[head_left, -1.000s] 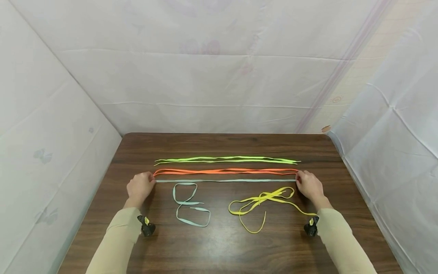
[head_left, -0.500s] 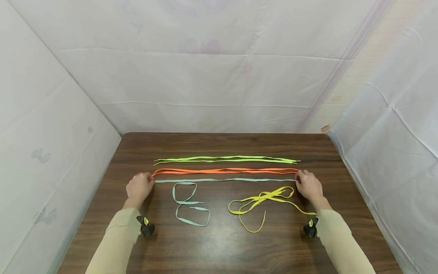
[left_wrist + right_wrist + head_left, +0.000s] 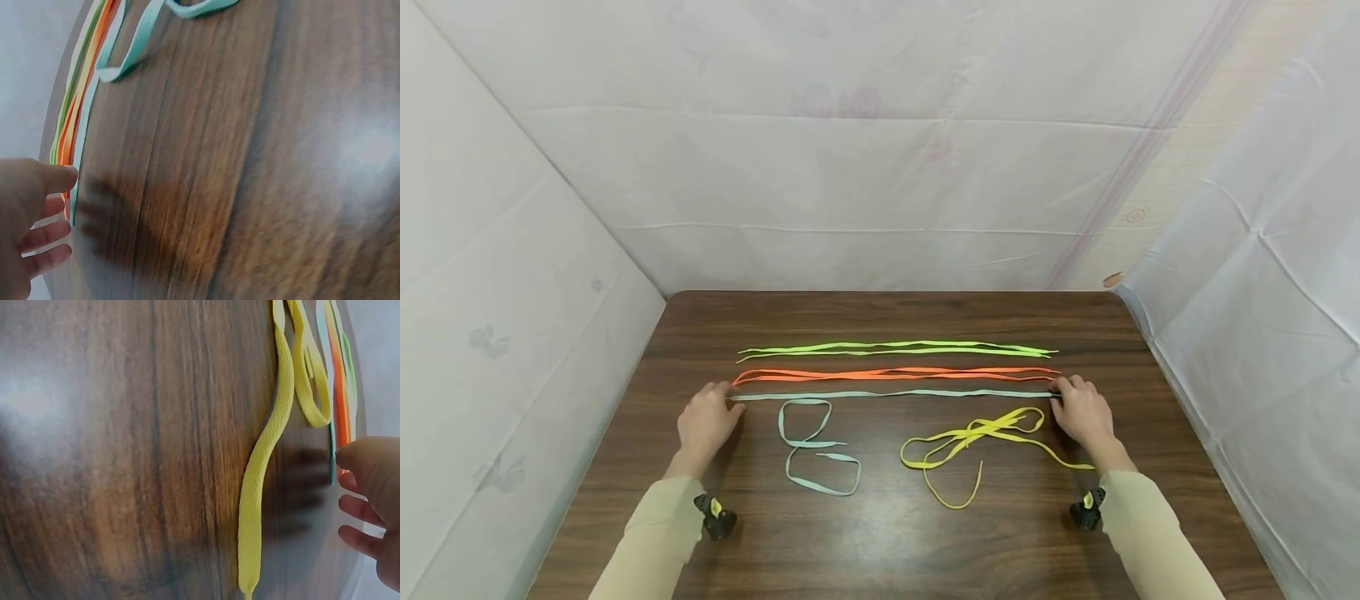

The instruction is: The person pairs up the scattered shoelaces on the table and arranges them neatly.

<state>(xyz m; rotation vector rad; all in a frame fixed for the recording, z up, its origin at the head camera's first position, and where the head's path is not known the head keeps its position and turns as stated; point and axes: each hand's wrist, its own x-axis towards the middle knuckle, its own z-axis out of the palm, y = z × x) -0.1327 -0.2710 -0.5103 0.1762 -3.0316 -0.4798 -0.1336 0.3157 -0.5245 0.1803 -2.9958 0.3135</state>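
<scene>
A straight pale mint shoelace [image 3: 895, 393] lies across the table, left to right. At its left end is my left hand [image 3: 706, 421], thumb and fingers parted, the lace's tip showing past the thumb [image 3: 61, 178] in the left wrist view. By its right end my right hand [image 3: 1084, 415] has its fingers [image 3: 361, 511] spread loosely, with the tip bare just below the thumb in the right wrist view. Just beyond run orange shoelaces [image 3: 887, 374], laid straight side by side. Lime green shoelaces [image 3: 895, 344] lie parallel farther back.
A second mint shoelace [image 3: 822, 485] lies in loose curves at front left. The yellow shoelace [image 3: 951, 450] is loosely looped at front right, one end trailing near my right wrist. White sheets [image 3: 880, 183] enclose the wooden table [image 3: 880, 550] at the back and sides.
Both hands pinched the ends of the straight mint shoelace before; now they have let go and drawn slightly outward and back. The lace's ends show, and the other laces have not moved.
</scene>
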